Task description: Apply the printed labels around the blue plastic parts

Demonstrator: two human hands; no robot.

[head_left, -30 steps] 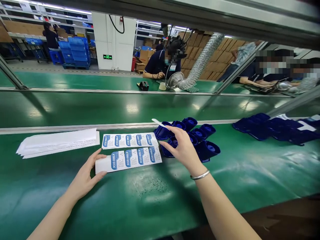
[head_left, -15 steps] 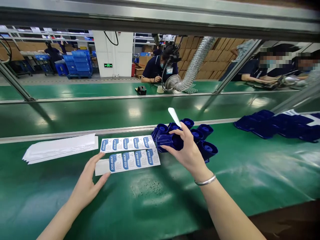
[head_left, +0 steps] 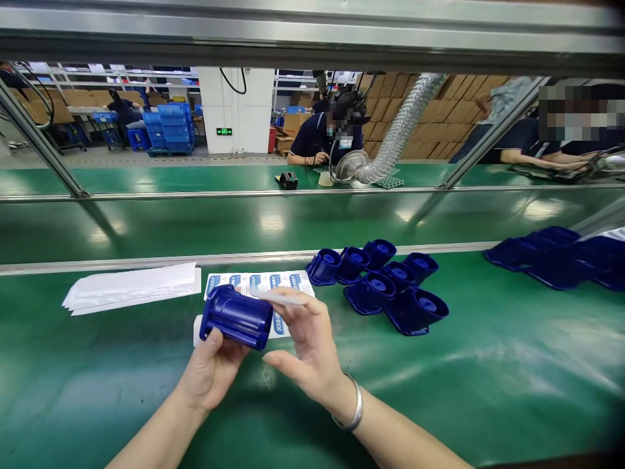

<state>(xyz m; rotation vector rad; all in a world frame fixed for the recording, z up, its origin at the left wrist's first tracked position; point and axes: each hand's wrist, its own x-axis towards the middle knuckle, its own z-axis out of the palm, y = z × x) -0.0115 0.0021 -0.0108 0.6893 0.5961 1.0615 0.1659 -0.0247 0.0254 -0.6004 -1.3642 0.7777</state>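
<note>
Above the bench, my left hand (head_left: 209, 372) grips a dark blue plastic housing (head_left: 235, 317) lying on its side, its flange to the left. To its right is my right hand (head_left: 312, 342), carrying a thin white label (head_left: 283, 298) along its raised fingers, while the thumb stays apart from them. The label hangs over the housing's upper right end; I cannot tell if they touch. Behind the housing lie printed sticker sheets (head_left: 305, 281), blue and white, partly covered by the housing and the hands. Several more blue housings (head_left: 370, 290) stand on the bench to the right.
White paper strips (head_left: 131, 286) are stacked at the left on the green bench (head_left: 439, 404). Flat dark blue parts (head_left: 541, 257) lie at the far right. Beyond the metal rail, a co-worker (head_left: 317, 133) sits by a silver flexible duct (head_left: 403, 130).
My right hand has brought a housing from the group leftward, still carrying the label. My left hand has left the sticker sheets and taken hold of that housing. The view has shifted slightly.
</note>
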